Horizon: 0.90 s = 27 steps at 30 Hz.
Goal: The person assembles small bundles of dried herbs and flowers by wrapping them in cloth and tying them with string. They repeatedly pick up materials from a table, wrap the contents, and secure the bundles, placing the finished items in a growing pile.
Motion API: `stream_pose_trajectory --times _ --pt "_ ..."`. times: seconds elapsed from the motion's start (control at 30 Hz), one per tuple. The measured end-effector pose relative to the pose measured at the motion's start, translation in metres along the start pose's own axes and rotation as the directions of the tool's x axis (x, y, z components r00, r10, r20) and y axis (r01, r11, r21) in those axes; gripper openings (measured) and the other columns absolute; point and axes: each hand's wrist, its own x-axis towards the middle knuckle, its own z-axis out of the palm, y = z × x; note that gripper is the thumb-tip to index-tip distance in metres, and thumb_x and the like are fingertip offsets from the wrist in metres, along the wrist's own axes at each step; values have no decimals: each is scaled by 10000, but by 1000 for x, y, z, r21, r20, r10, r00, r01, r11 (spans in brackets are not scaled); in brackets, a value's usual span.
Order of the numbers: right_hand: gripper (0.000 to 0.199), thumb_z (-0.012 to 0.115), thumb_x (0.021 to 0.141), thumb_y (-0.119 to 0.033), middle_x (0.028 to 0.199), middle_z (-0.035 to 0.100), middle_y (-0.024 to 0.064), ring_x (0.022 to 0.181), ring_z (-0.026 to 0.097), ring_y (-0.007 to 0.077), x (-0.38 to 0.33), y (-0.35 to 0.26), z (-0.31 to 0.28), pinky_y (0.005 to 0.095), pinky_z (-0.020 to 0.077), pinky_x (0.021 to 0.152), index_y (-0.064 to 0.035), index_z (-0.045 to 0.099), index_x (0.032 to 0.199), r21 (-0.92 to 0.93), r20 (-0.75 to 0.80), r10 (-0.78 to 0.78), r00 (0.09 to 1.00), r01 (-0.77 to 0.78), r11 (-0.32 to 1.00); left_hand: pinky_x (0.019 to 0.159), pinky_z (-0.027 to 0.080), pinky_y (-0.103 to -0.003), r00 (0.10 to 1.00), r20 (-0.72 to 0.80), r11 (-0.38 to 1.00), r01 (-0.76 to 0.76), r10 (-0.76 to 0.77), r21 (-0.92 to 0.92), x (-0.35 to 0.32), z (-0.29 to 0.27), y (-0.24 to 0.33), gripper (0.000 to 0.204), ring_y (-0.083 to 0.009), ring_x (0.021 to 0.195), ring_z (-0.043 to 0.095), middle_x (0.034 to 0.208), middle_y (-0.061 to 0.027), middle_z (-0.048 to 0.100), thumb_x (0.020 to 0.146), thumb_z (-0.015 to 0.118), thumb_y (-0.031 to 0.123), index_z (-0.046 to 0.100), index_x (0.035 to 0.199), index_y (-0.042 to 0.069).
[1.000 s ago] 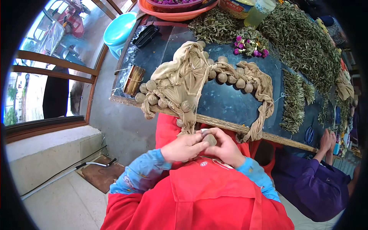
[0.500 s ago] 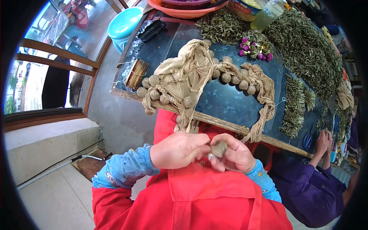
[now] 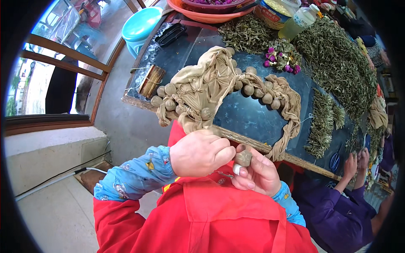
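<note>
Place: craft workshop, looks like
Worktable: before you, dark-topped
Dried plants: heaped along it
Knotted cloth: near you
Co-worker: your right, same table

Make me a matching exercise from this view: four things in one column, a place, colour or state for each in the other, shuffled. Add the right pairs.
Things:
1. Brownish lump
2. Knotted cloth
3. Small blossoms
4. Round-topped container beyond the left side of the table

Places, colours, states:
A. Purple
B. Partly hanging over the near edge
C. Light blue
D. Held in the right hand

Pairs: 1-D, 2-B, 3-A, 4-C
</note>
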Motion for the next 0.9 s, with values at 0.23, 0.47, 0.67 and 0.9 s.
stream_pose_trajectory --times 0.23,0.47,0.67,0.9 --pt "289 527 1018 -245 805 523 55 538 435 135 4 2 7 302 378 548 -91 464 1253 -317 -4 -102 995 95 944 574 444 -383 987 83 921 157 -136 -356 -1 7 8 187 -256 631 565 736 -79 540 701 654 111 532 831 55" --pt "207 487 1030 -201 783 502 43 541 435 111 5 -2 12 273 380 530 -83 477 1199 -391 -39 -100 994 77 917 546 431 -395 995 -10 966 98 -103 -238 -4 13 10 103 -297 592 549 707 -105 527 782 623 64 535 831 43" --pt "219 484 1050 -234 803 529 60 607 492 119 16 5 -17 269 429 553 -56 533 1169 -380 61 -177 982 187 906 591 454 -408 978 111 829 209 -178 -518 -7 19 -3 86 -347 654 582 728 -137 566 957 482 81 545 920 34" --pt "266 476 1051 -188 891 589 51 703 545 95 12 -13 1 250 453 595 -44 515 1272 -846 77 -84 993 110 521 601 469 -424 876 429 425 482 -221 -766 -4 6 -7 174 -356 688 604 734 -126 588 998 467 164 529 907 30"
